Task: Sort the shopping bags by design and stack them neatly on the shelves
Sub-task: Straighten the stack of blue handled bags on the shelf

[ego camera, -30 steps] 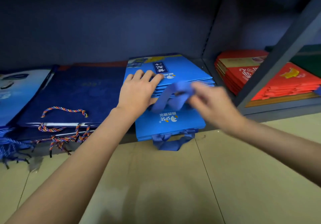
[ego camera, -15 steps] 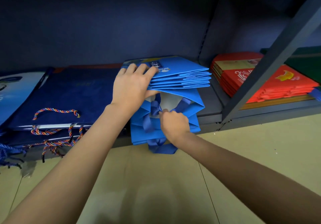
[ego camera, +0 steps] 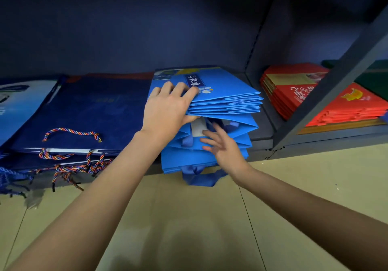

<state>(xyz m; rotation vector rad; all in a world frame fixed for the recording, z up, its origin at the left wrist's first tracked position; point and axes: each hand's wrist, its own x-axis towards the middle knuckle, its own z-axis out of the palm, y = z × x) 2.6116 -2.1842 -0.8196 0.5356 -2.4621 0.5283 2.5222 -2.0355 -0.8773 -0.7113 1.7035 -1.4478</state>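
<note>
Head view: left hand (ego camera: pixel 168 106) grips the lifted blue bags (ego camera: pixel 226 100), frame centre. Right hand (ego camera: pixel 224 144), fingers spread, sits nearer the ribbons (ego camera: pixel 210 123) just above it.

right hand (ego camera: pixel 225 144): fingers motion-blurred | light-blue bags (ego camera: pixel 19 106): cut by left edge

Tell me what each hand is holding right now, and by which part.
The left hand grips the upper bright blue bags by their near edge, lifting them. The right hand holds nothing, its fingers spread.
</note>
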